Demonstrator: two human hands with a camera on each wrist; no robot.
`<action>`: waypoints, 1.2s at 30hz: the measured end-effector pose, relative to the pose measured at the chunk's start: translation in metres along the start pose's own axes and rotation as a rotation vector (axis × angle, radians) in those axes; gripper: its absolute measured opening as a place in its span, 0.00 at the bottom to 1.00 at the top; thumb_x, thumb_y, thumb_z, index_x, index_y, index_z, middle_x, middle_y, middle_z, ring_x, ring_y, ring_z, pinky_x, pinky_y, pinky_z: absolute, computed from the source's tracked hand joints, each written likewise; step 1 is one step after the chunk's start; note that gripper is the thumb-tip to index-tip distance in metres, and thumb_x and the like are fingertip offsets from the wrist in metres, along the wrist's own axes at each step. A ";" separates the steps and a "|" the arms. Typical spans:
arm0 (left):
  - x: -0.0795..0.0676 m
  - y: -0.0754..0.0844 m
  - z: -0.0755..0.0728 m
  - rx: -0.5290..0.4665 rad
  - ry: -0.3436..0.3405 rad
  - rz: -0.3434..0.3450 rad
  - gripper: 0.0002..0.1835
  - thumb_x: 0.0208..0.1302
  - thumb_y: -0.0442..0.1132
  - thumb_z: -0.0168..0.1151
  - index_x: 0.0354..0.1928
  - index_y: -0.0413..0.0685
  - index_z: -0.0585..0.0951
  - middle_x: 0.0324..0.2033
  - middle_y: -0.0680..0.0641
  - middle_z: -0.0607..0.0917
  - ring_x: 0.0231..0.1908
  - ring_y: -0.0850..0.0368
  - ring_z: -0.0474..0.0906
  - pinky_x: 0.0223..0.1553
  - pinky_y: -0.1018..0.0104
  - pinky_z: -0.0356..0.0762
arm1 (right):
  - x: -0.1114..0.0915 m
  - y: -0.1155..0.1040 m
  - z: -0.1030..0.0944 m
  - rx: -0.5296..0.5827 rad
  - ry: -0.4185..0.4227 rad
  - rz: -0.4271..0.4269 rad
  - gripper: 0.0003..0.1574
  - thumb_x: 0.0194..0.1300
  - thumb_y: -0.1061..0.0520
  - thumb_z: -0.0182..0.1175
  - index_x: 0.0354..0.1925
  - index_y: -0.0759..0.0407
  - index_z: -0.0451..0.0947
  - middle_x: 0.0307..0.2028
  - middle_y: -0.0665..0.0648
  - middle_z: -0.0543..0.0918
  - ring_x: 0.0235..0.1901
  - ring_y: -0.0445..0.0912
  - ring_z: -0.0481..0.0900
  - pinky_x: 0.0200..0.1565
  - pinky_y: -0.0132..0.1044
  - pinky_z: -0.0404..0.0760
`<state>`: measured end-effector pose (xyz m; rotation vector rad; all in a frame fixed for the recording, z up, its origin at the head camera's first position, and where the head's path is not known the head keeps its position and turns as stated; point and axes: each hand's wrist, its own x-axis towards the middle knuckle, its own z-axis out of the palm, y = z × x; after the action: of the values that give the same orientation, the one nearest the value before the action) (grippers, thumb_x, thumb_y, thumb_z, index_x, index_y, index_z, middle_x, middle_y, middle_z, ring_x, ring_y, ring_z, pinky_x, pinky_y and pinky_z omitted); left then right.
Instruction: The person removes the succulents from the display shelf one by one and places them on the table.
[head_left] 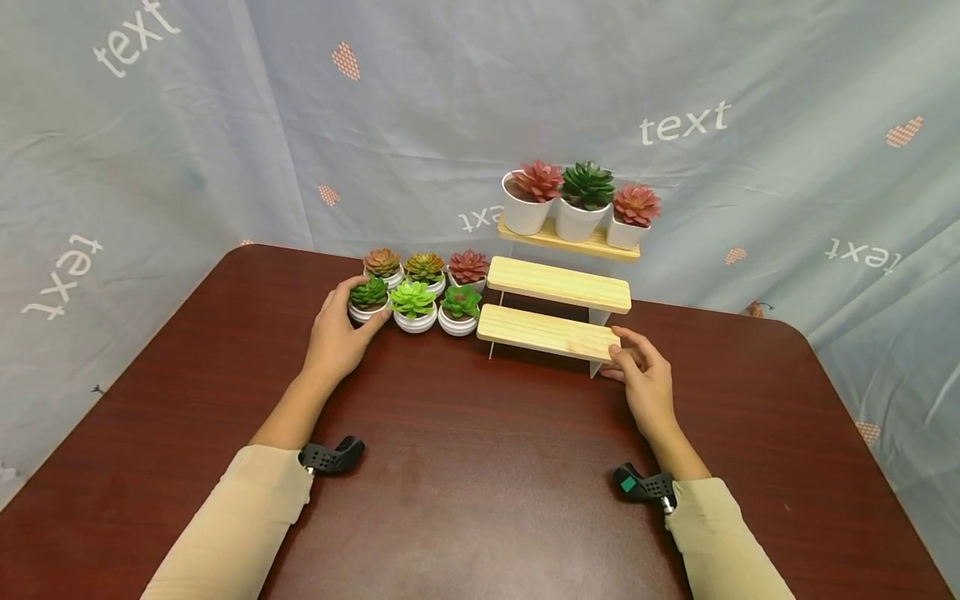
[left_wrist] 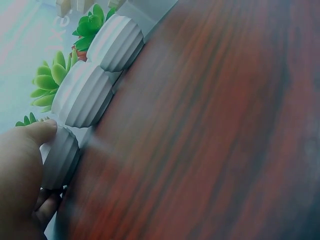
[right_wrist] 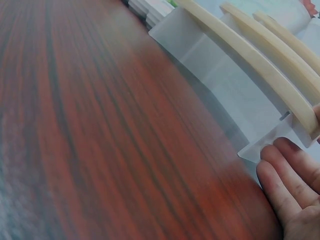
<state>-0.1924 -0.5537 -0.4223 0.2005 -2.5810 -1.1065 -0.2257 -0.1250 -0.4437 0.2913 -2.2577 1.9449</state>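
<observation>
My left hand (head_left: 337, 333) holds a small potted succulent (head_left: 368, 298) with dark green leaves, thumb and fingers around its white pot. In the left wrist view the thumb presses on this ribbed white pot (left_wrist: 61, 157). Beside it stand a bright green succulent (head_left: 413, 307) and another green one (head_left: 459, 310). My right hand (head_left: 647, 383) grips the right end of the bottom board of a three-tier wooden shelf stand (head_left: 547, 332). In the right wrist view, fingers (right_wrist: 280, 185) lie against the clear side panel (right_wrist: 265, 145) under that board (right_wrist: 260, 65).
Behind the front row stand orange (head_left: 383, 263), yellow-brown (head_left: 424, 268) and red succulents (head_left: 468, 268). The top shelf (head_left: 566, 239) bears two red succulents and a dark green one (head_left: 587, 192) in white pots. A grey-blue curtain (head_left: 420, 108) hangs behind the dark wooden table (head_left: 465, 483).
</observation>
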 end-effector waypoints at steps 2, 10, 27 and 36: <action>0.000 0.000 0.000 -0.002 0.000 0.000 0.35 0.70 0.50 0.64 0.75 0.54 0.64 0.68 0.34 0.70 0.69 0.31 0.67 0.65 0.32 0.64 | 0.000 -0.001 0.000 -0.002 -0.003 0.003 0.24 0.76 0.58 0.56 0.66 0.64 0.74 0.31 0.43 0.85 0.30 0.38 0.87 0.39 0.30 0.87; 0.000 -0.002 0.000 -0.004 0.003 -0.007 0.35 0.70 0.50 0.63 0.75 0.55 0.63 0.68 0.35 0.69 0.69 0.31 0.66 0.65 0.32 0.64 | 0.002 -0.002 -0.001 -0.022 -0.014 -0.006 0.25 0.76 0.57 0.56 0.67 0.63 0.73 0.31 0.42 0.85 0.29 0.38 0.86 0.38 0.30 0.87; 0.000 -0.002 0.001 -0.003 0.018 0.002 0.35 0.69 0.50 0.65 0.74 0.55 0.65 0.70 0.36 0.70 0.70 0.33 0.65 0.67 0.33 0.64 | 0.000 0.001 0.000 -0.025 -0.002 -0.019 0.24 0.77 0.56 0.55 0.65 0.63 0.74 0.29 0.45 0.84 0.29 0.40 0.86 0.38 0.31 0.87; 0.000 -0.002 0.001 -0.007 0.016 0.019 0.35 0.69 0.49 0.65 0.74 0.54 0.65 0.71 0.35 0.69 0.69 0.32 0.67 0.65 0.32 0.66 | -0.001 0.001 0.000 -0.037 -0.001 -0.013 0.24 0.77 0.55 0.55 0.66 0.63 0.74 0.29 0.44 0.84 0.29 0.39 0.87 0.38 0.31 0.87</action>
<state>-0.1925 -0.5541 -0.4248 0.1815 -2.5592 -1.1026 -0.2251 -0.1245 -0.4448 0.3011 -2.2838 1.8947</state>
